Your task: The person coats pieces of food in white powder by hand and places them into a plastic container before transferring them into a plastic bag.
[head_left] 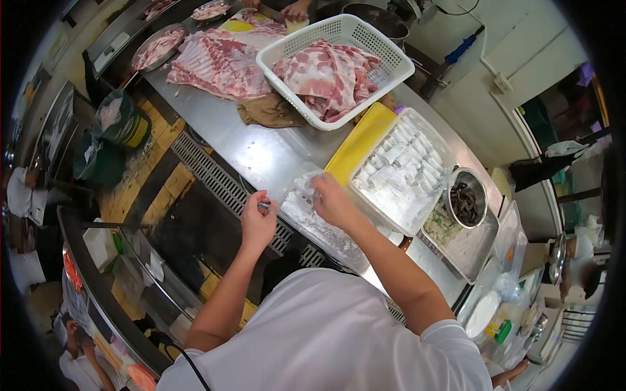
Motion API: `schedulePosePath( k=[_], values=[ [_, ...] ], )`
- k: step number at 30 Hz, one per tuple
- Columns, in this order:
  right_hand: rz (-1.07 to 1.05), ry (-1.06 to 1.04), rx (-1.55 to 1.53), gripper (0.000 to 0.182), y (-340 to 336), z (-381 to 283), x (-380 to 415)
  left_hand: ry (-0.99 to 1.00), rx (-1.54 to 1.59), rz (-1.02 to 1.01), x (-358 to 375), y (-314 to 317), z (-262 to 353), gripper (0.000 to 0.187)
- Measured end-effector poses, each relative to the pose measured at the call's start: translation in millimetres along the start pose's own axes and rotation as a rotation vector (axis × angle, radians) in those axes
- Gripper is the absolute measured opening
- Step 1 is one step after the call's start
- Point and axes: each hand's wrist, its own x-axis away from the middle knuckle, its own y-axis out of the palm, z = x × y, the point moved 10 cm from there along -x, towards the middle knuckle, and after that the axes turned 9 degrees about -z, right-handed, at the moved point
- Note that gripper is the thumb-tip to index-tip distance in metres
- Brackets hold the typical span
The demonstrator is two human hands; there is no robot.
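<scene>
Over the table's near edge, my left hand [259,218] is closed around a small dark, shiny object [263,206] that pokes out between thumb and fingers. My right hand [331,201] is to its right, fingers curled at a pale, thin, whitish piece [308,181]; what exactly it grips I cannot tell. Beneath both lies a flour-dusted strip of the work surface [301,213]. Close by on the right, a clear plastic box [399,225] holds rows of white, floured rolled pieces [399,153]. A yellow board [362,133] lies partly under that box.
A white perforated basket [270,60] of raw meat stands farther up the steel table [215,127], beside a rib slab [218,62]. Another person's hands [297,11] work behind it. At right are a metal bowl [466,199] of dark strips and a tray [479,251].
</scene>
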Motion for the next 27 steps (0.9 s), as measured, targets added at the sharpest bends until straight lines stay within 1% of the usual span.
schedulePosePath(
  k=[1, 3, 4, 7, 8, 10, 12, 13, 16, 19, 22, 24, 25, 27],
  values=[
    [-0.143, -0.013, 0.119, 0.035, 18, 3, -1, -0.014, -0.009, -0.005, 1, 3, -3, 0.041],
    [-0.191, 0.008, 0.12, 0.036, 28, 9, 7, -0.039, -0.052, -0.022, 2, 8, -10, 0.046],
    [-0.217, 0.018, 0.123, 0.036, 32, 12, 9, -0.051, -0.04, -0.042, 1, 10, -15, 0.045],
    [-0.112, 0.218, 0.128, 0.04, 25, 26, 7, -0.097, 0.037, -0.116, 1, 25, -39, 0.042],
    [-0.121, 0.236, 0.111, 0.042, 29, 26, 3, -0.108, 0.083, -0.146, -3, 32, -53, 0.04],
    [-0.132, 0.274, 0.075, 0.045, 35, 27, -6, -0.159, 0.197, -0.187, -4, 35, -52, 0.035],
    [-0.139, 0.247, 0.028, 0.048, 37, 21, -8, -0.245, 0.335, -0.205, 0, 37, -52, 0.03],
    [-0.144, 0.234, 0.003, 0.049, 38, 18, -8, -0.238, 0.349, -0.206, 0, 37, -54, 0.029],
    [-0.23, 0.352, 0.084, 0.051, 36, 21, -2, -0.215, 0.388, -0.196, -2, 36, -58, 0.027],
    [-0.227, 0.272, 0.03, 0.052, 35, 15, 1, -0.205, 0.396, -0.184, 1, 37, -58, 0.027],
    [-0.182, 0.33, 0.087, 0.052, 17, 10, 4, -0.21, 0.379, -0.167, 0, 34, -57, 0.028],
    [-0.004, 0.396, 0.017, 0.049, -32, -1, 18, -0.224, 0.332, -0.128, 1, 25, -56, 0.03],
    [0.085, 0.428, -0.018, 0.047, -56, -1, 27, -0.197, 0.262, -0.06, 3, 16, -53, 0.033],
    [0.304, 0.42, -0.011, 0.041, -110, 30, 54, -0.068, 0.119, 0.012, 2, -1, -41, 0.033]
  ],
)
